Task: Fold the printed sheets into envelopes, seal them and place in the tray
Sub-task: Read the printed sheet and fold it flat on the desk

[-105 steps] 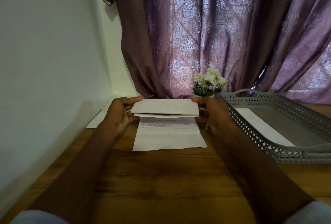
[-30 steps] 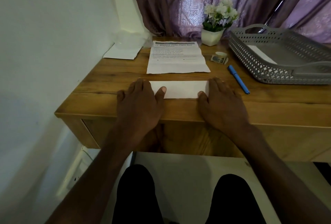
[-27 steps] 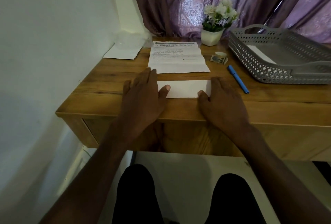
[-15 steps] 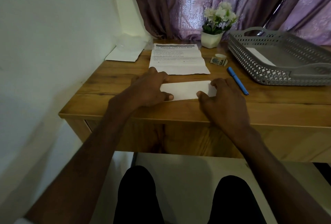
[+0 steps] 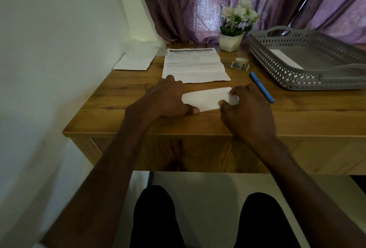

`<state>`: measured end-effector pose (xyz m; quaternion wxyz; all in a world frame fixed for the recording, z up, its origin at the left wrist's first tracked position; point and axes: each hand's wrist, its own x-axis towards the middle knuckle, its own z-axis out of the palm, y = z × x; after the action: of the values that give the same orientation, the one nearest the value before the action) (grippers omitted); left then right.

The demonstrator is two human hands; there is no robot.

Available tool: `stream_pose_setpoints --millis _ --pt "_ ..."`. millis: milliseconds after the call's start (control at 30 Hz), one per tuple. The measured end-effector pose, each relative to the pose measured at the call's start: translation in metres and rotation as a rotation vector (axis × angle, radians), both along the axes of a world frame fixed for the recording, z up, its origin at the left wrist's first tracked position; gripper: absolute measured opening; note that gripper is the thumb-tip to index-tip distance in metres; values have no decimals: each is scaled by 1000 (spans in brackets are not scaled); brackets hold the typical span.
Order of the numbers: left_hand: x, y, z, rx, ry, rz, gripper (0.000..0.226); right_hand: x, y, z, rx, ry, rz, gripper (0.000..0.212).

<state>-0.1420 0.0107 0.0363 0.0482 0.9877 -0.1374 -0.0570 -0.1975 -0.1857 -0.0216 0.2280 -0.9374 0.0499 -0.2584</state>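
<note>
Left hand (image 5: 168, 99) curled over the left end of the folded sheet (image 5: 206, 99), thumb pinning its near edge; right hand (image 5: 247, 107) pinching the right end, apparently lifting it or tightening the crease. Sheet low on the wooden table (image 5: 297, 117), near the front edge. Beyond, a creased printed sheet (image 5: 195, 65) waiting, sticker roll (image 5: 240, 64) and blue pen (image 5: 261, 87) handy, grey tray (image 5: 277, 67) at right.

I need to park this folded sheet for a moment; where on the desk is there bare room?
Bare wood lies along the desk's near edge, right of the right hand and below the blue pen, and at the near left corner, left of the left hand. The back is crowded: printed sheet, sticker roll, flower pot, tray.
</note>
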Motion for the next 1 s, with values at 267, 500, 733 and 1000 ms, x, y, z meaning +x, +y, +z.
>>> stream_pose_setpoints --millis 267,500,733,1000 --pt "0 6 -2 -262 -4 19 74 -3 0 0 64 3 12 57" --pt "-3 4 -7 -1065 -39 214 35 -7 -6 22 771 -83 41 80" --pt "10 -14 0 -1395 40 260 19 56 9 44 1354 220 276 64" --pt "99 46 -6 -868 -414 300 14 171 20 68 1044 58 136 48"
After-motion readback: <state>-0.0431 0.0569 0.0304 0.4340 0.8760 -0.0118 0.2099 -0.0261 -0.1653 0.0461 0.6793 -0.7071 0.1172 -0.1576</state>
